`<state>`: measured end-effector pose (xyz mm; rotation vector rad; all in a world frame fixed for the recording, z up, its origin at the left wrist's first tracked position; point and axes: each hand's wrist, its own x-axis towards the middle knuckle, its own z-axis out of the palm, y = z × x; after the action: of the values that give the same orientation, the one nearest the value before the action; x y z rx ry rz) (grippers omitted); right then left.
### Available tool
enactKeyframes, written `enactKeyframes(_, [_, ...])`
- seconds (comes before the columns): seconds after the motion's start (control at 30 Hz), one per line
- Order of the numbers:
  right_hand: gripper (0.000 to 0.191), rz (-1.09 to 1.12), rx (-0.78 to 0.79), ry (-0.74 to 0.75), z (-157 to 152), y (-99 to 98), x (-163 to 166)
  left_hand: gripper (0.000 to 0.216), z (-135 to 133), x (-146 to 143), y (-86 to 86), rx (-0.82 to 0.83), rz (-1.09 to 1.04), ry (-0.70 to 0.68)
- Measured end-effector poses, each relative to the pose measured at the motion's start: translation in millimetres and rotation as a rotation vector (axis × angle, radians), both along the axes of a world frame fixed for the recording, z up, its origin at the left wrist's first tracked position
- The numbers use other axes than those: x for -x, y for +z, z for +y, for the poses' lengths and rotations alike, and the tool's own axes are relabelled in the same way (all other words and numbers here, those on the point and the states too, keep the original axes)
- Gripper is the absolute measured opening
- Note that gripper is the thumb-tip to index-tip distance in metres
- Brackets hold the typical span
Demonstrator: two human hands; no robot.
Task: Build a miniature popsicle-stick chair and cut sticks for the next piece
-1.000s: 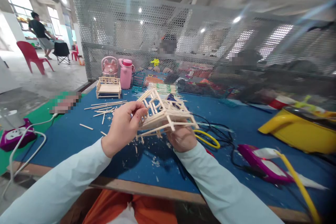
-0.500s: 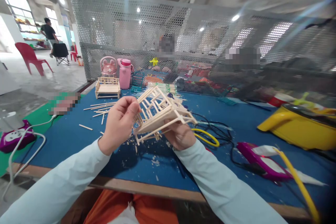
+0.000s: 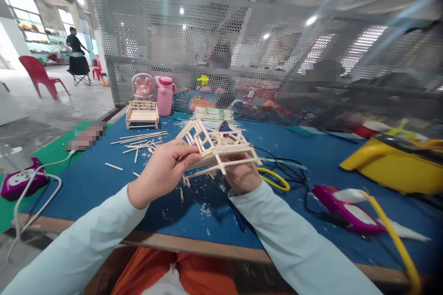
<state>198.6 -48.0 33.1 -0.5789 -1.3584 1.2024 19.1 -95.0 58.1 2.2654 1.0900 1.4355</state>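
Observation:
Both my hands hold a small model frame of thin wooden sticks [image 3: 216,147] in the air above the blue table mat [image 3: 104,179]. My left hand [image 3: 162,170] pinches the frame's left edge between thumb and fingers. My right hand [image 3: 242,175] grips it from underneath on the right, and the frame hides most of its fingers. Wood chips and splinters [image 3: 204,209] lie scattered on the mat under the model.
Loose wooden sticks [image 3: 138,140] and a finished stick bench [image 3: 142,115] lie at the far left. Black and yellow cables [image 3: 277,177], a magenta tool [image 3: 341,209] and a yellow tub [image 3: 394,166] lie to the right. A perforated metal screen [image 3: 242,55] closes the back; a power strip [image 3: 19,182] sits left.
The stick model has tipped back to a flatter pose and dropped slightly. My left hand shifted its pinch along the left edge. A person in the far background walked to the right.

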Motion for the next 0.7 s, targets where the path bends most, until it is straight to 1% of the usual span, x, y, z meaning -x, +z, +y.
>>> enactKeyframes(0.07, [0.019, -0.003, -0.004, 0.007, 2, -3.0, -2, 0.015, 0, 1, 1.9, 0.050, -0.019, -0.051])
enactKeyframes(0.13, [0.018, -0.009, -0.001, 0.024, 3, -5.0, -2, 0.012, 0, 2, 2.1, 0.086, -0.081, -0.072])
enactKeyframes(0.23, [0.020, 0.007, 0.014, 0.035, 1, -4.1, 0, 0.012, -1, 0, 0.4, 0.081, -0.195, -0.040])
enactKeyframes(0.3, [0.022, 0.037, 0.024, 0.043, -1, -1.9, 2, 0.013, -2, -3, -1.0, 0.033, -0.211, 0.012])
enactKeyframes(0.43, [0.023, 0.101, 0.060, 0.055, -4, -0.4, 7, 0.017, -6, -11, -4.5, -0.150, -0.135, 0.081])
enactKeyframes(0.5, [0.026, 0.149, 0.111, 0.046, -3, -1.1, 8, 0.017, -7, -12, -6.4, -0.198, -0.234, 0.121])
enactKeyframes(0.57, [0.027, 0.202, 0.154, 0.041, -1, -1.6, 6, 0.023, -7, -9, -7.8, -0.223, -0.401, 0.183])
enactKeyframes(0.6, [0.027, 0.220, 0.166, 0.043, 0, -1.5, 5, 0.028, -6, -7, -8.0, -0.236, -0.448, 0.210])
enactKeyframes(0.63, [0.027, 0.232, 0.172, 0.048, 1, -1.4, 3, 0.032, -6, -5, -8.0, -0.245, -0.446, 0.225])
enactKeyframes(0.7, [0.028, 0.246, 0.175, 0.060, 3, -1.1, 0, 0.033, -5, 0, -7.6, -0.246, -0.310, 0.205])
